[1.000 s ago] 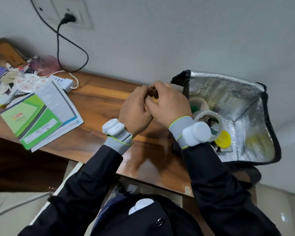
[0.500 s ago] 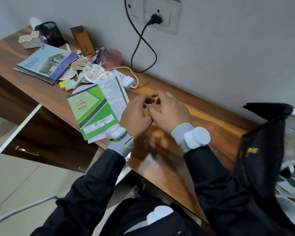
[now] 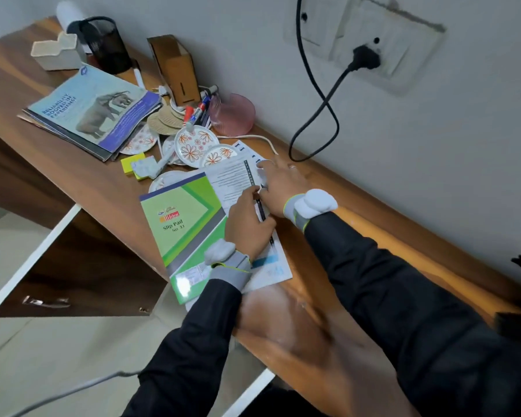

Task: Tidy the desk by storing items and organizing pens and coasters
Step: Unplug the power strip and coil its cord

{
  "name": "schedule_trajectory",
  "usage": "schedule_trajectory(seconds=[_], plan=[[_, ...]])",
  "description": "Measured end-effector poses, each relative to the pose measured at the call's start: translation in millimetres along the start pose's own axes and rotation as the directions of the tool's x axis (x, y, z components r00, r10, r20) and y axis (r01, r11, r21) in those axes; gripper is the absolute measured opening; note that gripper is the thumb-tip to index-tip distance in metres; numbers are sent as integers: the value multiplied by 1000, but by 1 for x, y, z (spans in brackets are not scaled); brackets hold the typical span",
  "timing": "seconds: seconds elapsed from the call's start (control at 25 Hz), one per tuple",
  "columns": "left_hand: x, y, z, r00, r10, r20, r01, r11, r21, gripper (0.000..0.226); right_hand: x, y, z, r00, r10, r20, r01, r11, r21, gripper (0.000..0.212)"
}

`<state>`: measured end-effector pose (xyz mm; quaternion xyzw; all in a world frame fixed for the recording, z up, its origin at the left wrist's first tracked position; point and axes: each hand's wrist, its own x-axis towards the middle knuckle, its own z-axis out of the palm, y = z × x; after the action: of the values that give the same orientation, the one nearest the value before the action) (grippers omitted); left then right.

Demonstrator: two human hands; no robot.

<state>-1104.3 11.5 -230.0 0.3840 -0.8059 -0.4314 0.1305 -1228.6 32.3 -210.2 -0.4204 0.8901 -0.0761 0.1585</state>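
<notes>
Hands sit close together mid-desk, both on a white printed booklet (image 3: 233, 179). L hand (image 3: 248, 225) lies on the booklet's near-right part, fingers bent down onto the paper and thumb twd the other hand. Can't tell whether it pinches the page or only rests there. R hand (image 3: 280, 183) is palm-down at the booklet's far-right edge, fingers straight & spread, tips touching the paper, nothing gripped. A ring shows on one finger. Each wrist has a grey band w/ a white pod.

A green slip pad (image 3: 182, 227) overlaps the booklet's left side, its near corner at the near edge of the wooden desk (image 3: 313, 311).

Floral coasters (image 3: 193, 144) lie loose & overlapping just far-left of the hands. Some are tucked under a magazine stack (image 3: 100, 106) w/ elephants on the cover. Pens & markers (image 3: 197, 111) lie heaped just beyond the coasters, between a wooden box (image 3: 175, 67) and a pink ribbed cup (image 3: 233, 115). A yellow sticky pad (image 3: 128, 165) sits left of the coasters, near the magazines.

At the far-left end stand a black mesh holder (image 3: 106, 40) and, beside it, a beige organiser (image 3: 56, 54). A black cable (image 3: 316, 94) hangs from a wall socket to the desk, right of the pink cup. Below the desk at left, a brown panel w/ metal handle (image 3: 73, 266) stands open.
</notes>
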Motion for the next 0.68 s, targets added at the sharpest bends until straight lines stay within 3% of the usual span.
schedule_trajectory(seconds=[0.12,0.28,0.52,0.68], plan=[[8,3,0,1000,-18,14,19,1000,-9,64,24,0,8,997,-6,71,11,997,-70,58],[16,11,1,997,-76,-18,77,994,79,57,25,13,13,997,-67,32,69,997,-46,56],[9,15,7,999,-22,37,15,986,168,58,-51,61,19,994,13,-107,-10,1000,24,43],[-3,16,21,997,38,61,-49,982,184,51,-105,82,25,991,92,-97,-85,994,70,45]])
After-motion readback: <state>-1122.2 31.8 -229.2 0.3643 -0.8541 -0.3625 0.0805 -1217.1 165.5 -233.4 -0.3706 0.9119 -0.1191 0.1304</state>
